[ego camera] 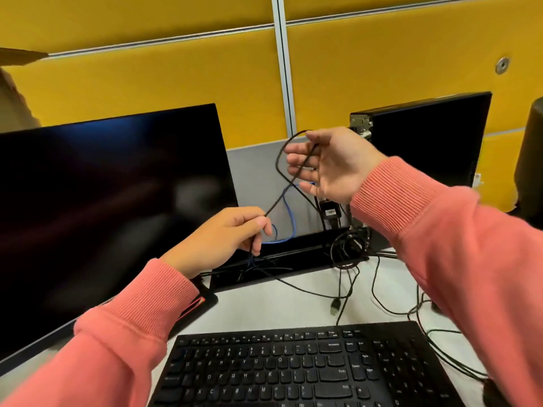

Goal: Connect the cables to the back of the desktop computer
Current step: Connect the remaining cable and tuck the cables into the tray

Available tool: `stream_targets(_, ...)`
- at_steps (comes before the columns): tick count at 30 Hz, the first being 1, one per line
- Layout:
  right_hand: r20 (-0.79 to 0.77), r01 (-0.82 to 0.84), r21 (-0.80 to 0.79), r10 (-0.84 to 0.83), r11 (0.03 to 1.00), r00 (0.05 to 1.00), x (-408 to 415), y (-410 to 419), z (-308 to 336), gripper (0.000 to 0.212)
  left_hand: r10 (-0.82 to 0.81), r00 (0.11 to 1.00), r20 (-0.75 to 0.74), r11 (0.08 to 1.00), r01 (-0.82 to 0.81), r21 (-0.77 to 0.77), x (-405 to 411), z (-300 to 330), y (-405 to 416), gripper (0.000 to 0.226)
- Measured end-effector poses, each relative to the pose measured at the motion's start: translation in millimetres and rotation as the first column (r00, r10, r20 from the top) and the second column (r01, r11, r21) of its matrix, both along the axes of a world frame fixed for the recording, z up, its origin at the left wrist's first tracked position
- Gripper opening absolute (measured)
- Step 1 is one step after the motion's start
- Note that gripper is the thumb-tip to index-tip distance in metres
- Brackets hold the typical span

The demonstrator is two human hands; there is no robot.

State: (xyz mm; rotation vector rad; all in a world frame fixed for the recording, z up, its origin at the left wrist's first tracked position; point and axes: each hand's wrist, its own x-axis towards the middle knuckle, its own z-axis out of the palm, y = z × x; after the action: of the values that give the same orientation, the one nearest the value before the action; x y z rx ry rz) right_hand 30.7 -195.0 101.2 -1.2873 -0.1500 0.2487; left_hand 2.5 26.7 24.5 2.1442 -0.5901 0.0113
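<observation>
A black cable [280, 198] runs taut between both hands above the desk. My left hand [223, 239] pinches its lower part between thumb and fingers. My right hand [329, 165] is raised, palm toward me, with the cable held between thumb and forefinger and looping out to the left. The black desktop computer [426, 148] stands upright at the right, its back ports [362, 126] just behind my right hand. A loose USB plug [335, 306] lies on the desk.
A dark monitor [111, 201] fills the left. A black keyboard [293, 368] lies in front. Blue cable [289, 218] and a plugged connector [330, 214] hang over a black cable tray [288, 254]. Tangled black wires [411, 312] trail at the right.
</observation>
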Motion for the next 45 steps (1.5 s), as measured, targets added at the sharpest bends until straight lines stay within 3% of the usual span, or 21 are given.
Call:
stream_targets(4, 0.006, -0.03, -0.064, 0.031, 0.998, 1.0, -7, 8, 6, 0.038, 0.034, 0.999, 0.034, 0.999, -0.036, 0.038, 4, -9, 10, 0.03)
stream_targets(9, -0.085, 0.031, 0.113, -0.022, 0.993, 0.996, -6, 12, -3, 0.03, 0.048, 0.996, 0.082, 0.989, -0.059, 0.138, 8, -16, 13, 0.03)
stream_targets(14, -0.081, 0.236, 0.338, -0.221, 0.911, 0.972, 6, -1, 3, 0.018, 0.072, 0.996, 0.061, 0.907, -0.09, 0.411, 15, -47, 36, 0.027)
stream_targets(20, -0.019, 0.25, 0.169, -0.25, 0.953, 0.968, 14, -25, 15, 0.013, 0.202, 0.979, -0.017, 0.879, -0.174, 0.443, 25, -88, 57, 0.028)
stream_targets(23, 0.019, 0.156, 0.08, -0.158, 0.984, 0.987, 9, -25, 15, 0.008, 0.245, 0.969, 0.0, 0.808, -0.204, 0.552, 34, -92, 55, 0.021)
stream_targets(25, 0.079, 0.048, 0.015, -0.05, 0.999, 0.996, 2, -23, 13, 0.008, 0.232, 0.973, 0.013, 0.788, -0.196, 0.584, 38, -84, 51, 0.03)
stream_targets(27, 0.147, -0.078, -0.076, 0.088, 0.994, 0.985, -4, -19, 11, 0.013, 0.247, 0.968, -0.047, 0.9, -0.212, 0.381, 40, -63, 41, 0.042)
stream_targets(29, 0.167, -0.238, -0.168, 0.266, 0.957, 0.949, -7, -15, 7, 0.027, 0.249, 0.956, -0.158, 0.968, -0.248, 0.024, 35, -36, 22, 0.037)
stream_targets(31, 0.132, -0.384, -0.263, 0.427, 0.885, 0.894, -6, -8, 3, 0.044, 0.184, 0.949, -0.255, 0.951, -0.238, -0.198, 27, -12, 1, 0.032)
stream_targets(34, 0.065, -0.468, -0.444, 0.548, 0.764, 0.834, -8, 7, -4, 0.068, -0.081, 0.914, -0.397, 0.915, -0.09, -0.394, 21, 12, -25, 0.083)
stream_targets(36, 0.064, -0.441, -0.563, 0.569, 0.698, 0.82, -13, 16, -13, 0.066, -0.226, 0.885, -0.406, 0.852, -0.023, -0.523, 16, 26, -42, 0.091)
stream_targets(40, 0.053, -0.366, -0.722, 0.574, 0.587, 0.817, -22, 17, -46, 0.059, -0.171, 0.934, -0.314, 0.745, -0.086, -0.661, 7, 51, -61, 0.043)
stream_targets(42, 0.007, -0.343, -0.756, 0.531, 0.558, 0.848, -22, 11, -62, 0.053, -0.113, 0.96, -0.256, 0.721, -0.098, -0.686, 8, 54, -61, 0.037)
stream_targets(45, 0.015, -0.31, -0.703, 0.448, 0.641, 0.894, -19, -5, -75, 0.021, 0.023, 0.984, -0.177, 0.776, -0.129, -0.617, 8, 48, -55, 0.028)
